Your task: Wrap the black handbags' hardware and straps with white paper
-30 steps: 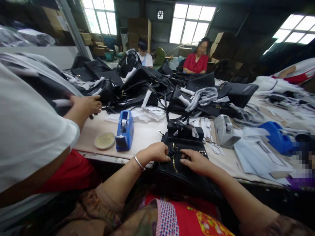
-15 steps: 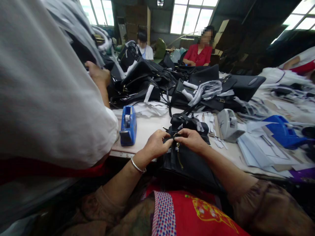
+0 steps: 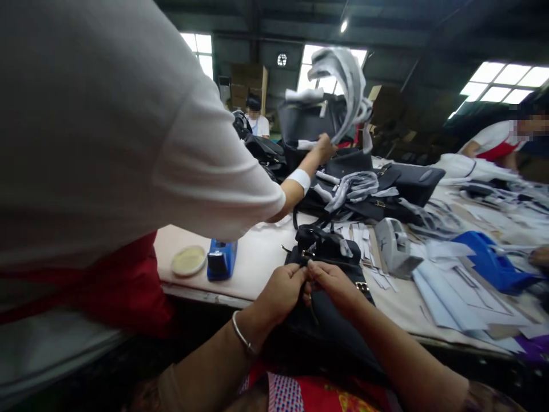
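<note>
A black bag (image 3: pixel 334 329) leans over the table's front edge towards me, its top part lying on the tabletop. My left hand (image 3: pixel 281 290), with a silver bangle at the wrist, pinches the narrow black strap on the bag's front. My right hand (image 3: pixel 333 281) is closed on the same strap, its fingertips meeting those of the left. Just above the fingers sits a gold buckle (image 3: pixel 307 253). A second buckle (image 3: pixel 362 286) shows at the bag's right side. The fingers hide most of the pinched strap.
At my left a co-worker's white sleeve (image 3: pixel 214 166) reaches across, the hand on another black bag (image 3: pixel 306 120) with wrapped handles. A blue tape dispenser (image 3: pixel 222 260), a round yellowish disc (image 3: pixel 189 261), a grey dispenser (image 3: pixel 394 249) and papers (image 3: pixel 467 286) lie around. Black bags pile up behind.
My fingers have shifted from the buckle to the strap just below it. The co-worker's arm has swung right across the table, carrying a bag with wrapped handles. My view has tilted up.
</note>
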Tool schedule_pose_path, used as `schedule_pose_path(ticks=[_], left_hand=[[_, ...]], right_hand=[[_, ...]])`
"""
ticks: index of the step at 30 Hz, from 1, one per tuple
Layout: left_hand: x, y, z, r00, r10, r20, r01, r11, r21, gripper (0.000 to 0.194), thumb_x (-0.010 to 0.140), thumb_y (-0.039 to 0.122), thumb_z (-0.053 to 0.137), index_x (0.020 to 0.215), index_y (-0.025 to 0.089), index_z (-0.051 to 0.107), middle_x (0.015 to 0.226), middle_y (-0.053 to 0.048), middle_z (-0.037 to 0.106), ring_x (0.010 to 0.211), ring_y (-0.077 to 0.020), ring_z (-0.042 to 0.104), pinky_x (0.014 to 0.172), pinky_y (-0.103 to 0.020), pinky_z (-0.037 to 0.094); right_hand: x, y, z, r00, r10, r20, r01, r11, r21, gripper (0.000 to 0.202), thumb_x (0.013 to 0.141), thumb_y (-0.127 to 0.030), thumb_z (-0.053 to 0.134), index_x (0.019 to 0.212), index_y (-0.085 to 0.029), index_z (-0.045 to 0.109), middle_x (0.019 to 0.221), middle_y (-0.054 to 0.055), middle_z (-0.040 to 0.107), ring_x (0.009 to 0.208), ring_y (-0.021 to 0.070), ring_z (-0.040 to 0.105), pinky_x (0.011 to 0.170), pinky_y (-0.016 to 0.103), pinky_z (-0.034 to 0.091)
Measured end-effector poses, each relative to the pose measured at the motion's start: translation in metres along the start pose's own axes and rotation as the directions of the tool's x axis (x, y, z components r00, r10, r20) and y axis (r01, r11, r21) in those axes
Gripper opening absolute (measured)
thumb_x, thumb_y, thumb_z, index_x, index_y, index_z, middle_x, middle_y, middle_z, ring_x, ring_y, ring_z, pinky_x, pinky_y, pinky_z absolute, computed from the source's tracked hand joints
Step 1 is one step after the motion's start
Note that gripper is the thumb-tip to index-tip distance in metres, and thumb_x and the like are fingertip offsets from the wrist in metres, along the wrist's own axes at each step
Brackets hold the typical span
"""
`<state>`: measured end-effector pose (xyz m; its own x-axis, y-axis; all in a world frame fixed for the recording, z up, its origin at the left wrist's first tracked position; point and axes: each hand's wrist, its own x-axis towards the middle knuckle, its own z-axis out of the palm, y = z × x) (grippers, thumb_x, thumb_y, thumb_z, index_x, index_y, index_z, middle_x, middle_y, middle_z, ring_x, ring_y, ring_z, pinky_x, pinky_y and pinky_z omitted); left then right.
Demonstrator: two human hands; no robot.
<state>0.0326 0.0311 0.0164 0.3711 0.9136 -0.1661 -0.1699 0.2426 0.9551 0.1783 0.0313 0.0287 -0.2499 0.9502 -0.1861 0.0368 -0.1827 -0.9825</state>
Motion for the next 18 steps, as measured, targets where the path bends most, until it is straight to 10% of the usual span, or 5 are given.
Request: schedule_pose_path(ticks=[7, 15, 18], left_hand=[[-0.006, -0.009, -0.004, 0.996, -0.021, 0.083, 0.014, 0.997, 0.077, 0.049, 0.09, 0.061, 0.046, 0.084, 0.015, 0.059, 0.061, 0.0, 0.059, 0.042, -0.0081, 0.045, 0.042, -0.021, 0.039], [-0.014, -0.019, -0.01, 0.995, -0.098, -0.011, 0.097, 0.991, -0.095, 0.053, 0.086, 0.066, 0.048, 0.084, 0.015, 0.059, 0.041, 0.007, 0.045, 0.032, -0.0079, 0.035, 0.036, -0.02, 0.033], [-0.014, -0.024, -0.013, 0.993, -0.118, 0.007, 0.117, 0.972, -0.203, 0.053, 0.082, 0.068, 0.054, 0.085, 0.015, 0.058, 0.042, 0.009, 0.042, 0.034, -0.0074, 0.034, 0.041, -0.021, 0.039]], right_hand=[[0.009, 0.007, 0.016, 0.982, -0.019, -0.186, 0.051, 0.984, 0.171, 0.034, 0.081, -0.05, 0.069, 0.08, -0.017, 0.062, 0.05, -0.005, 0.055, 0.037, 0.0128, 0.052, 0.038, 0.024, 0.041], [0.033, 0.014, 0.016, 0.982, 0.028, -0.189, -0.053, 0.991, -0.126, 0.047, 0.085, -0.059, 0.056, 0.068, -0.016, 0.063, 0.043, -0.003, 0.051, 0.041, 0.0124, 0.046, 0.043, 0.025, 0.032], [0.053, 0.004, 0.01, 0.975, -0.129, -0.181, 0.044, 0.91, -0.411, 0.047, 0.091, -0.054, 0.047, 0.07, -0.017, 0.065, 0.054, 0.001, 0.06, 0.05, 0.0154, 0.054, 0.049, 0.026, 0.039]])
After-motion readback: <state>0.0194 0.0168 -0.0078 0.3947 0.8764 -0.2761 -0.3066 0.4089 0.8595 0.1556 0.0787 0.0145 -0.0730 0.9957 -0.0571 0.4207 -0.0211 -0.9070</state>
